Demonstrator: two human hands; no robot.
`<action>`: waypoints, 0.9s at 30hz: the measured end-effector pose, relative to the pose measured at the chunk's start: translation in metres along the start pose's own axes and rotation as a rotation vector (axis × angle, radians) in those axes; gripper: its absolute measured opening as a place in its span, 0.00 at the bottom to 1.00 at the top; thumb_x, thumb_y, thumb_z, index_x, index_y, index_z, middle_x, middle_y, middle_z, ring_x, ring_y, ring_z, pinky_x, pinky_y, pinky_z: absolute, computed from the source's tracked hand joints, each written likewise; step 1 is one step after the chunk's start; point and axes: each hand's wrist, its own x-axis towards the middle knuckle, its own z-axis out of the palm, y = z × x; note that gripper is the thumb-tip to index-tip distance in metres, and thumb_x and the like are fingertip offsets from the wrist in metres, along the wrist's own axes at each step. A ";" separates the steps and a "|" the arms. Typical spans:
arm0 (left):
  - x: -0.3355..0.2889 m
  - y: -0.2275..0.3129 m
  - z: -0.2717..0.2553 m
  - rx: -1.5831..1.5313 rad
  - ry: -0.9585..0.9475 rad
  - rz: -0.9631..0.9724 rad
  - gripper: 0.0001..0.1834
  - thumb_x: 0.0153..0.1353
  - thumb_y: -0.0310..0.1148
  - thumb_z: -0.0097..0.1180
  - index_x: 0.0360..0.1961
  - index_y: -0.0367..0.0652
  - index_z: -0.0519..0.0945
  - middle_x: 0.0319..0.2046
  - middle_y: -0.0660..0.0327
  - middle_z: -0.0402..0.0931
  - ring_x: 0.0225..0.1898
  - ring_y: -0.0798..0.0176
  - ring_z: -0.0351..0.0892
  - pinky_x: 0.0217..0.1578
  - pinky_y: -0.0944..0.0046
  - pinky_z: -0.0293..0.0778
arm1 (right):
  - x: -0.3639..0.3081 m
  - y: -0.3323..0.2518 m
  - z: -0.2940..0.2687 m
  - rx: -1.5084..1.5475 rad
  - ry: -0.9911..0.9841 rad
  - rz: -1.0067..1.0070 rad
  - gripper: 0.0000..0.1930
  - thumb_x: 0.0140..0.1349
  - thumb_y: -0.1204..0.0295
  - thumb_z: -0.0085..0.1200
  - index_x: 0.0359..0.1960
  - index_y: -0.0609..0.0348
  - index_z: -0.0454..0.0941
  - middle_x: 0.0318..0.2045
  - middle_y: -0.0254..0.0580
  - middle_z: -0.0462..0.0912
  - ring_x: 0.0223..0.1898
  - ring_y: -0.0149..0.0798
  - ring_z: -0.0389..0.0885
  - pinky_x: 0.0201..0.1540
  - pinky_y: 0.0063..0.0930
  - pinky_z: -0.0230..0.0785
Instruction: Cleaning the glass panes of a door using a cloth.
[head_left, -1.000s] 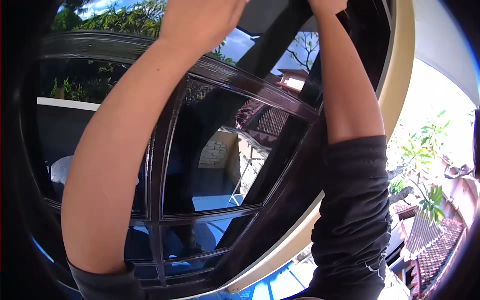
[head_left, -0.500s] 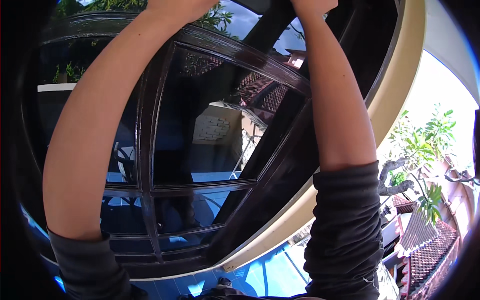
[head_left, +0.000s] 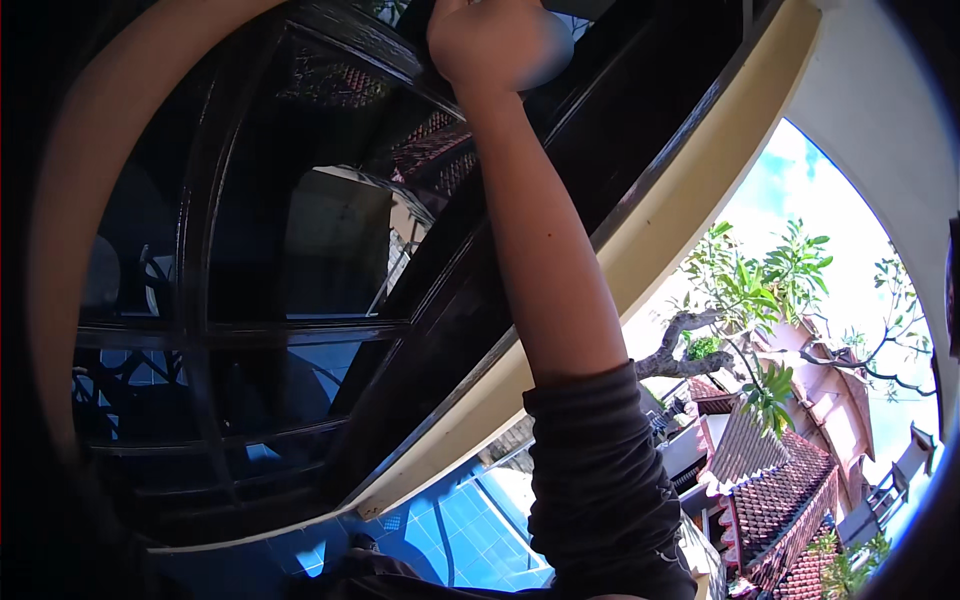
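Observation:
My right hand (head_left: 490, 45) is raised to the top edge of the view, in front of the upper part of a dark-framed glass door or window (head_left: 195, 230). Its fingers are partly cut off and blurred, so I cannot tell whether they hold anything or touch the glass. My left forearm (head_left: 95, 150) arcs up along the left side, and the hand itself lies beyond the top edge. Small panes, split by glossy dark bars, mirror a tiled roof and a pale wall.
A cream frame edge (head_left: 640, 260) curves along the right of the dark frame. Blue floor tiles (head_left: 470, 530) lie below, beside a shoe (head_left: 362, 541). Outside at right are a leafy tree (head_left: 755, 270) and red tiled roofs (head_left: 780, 490).
The view has turned to the right, so the glass and both arms sit farther left. My left hand has gone out past the top edge; more of my right hand shows.

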 end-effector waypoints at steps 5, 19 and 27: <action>-0.007 -0.005 -0.002 -0.022 0.020 0.021 0.27 0.75 0.36 0.47 0.72 0.39 0.67 0.71 0.55 0.70 0.75 0.46 0.62 0.76 0.44 0.55 | 0.037 0.014 0.003 -0.029 0.067 0.018 0.06 0.56 0.69 0.52 0.25 0.56 0.71 0.25 0.47 0.76 0.25 0.57 0.73 0.32 0.46 0.67; 0.006 -0.001 0.016 -0.945 -0.388 -0.259 0.34 0.74 0.52 0.44 0.68 0.35 0.74 0.70 0.53 0.72 0.75 0.45 0.61 0.77 0.44 0.51 | 0.191 0.062 0.014 -0.078 0.208 0.430 0.23 0.54 0.50 0.55 0.36 0.56 0.89 0.34 0.46 0.90 0.36 0.56 0.86 0.43 0.44 0.75; 0.008 0.001 -0.043 -0.711 -0.670 -0.422 0.34 0.73 0.53 0.45 0.65 0.34 0.76 0.69 0.50 0.73 0.74 0.42 0.62 0.76 0.41 0.51 | 0.171 0.062 0.038 -0.101 0.190 0.395 0.15 0.61 0.57 0.49 0.29 0.57 0.75 0.30 0.52 0.86 0.34 0.68 0.80 0.39 0.54 0.72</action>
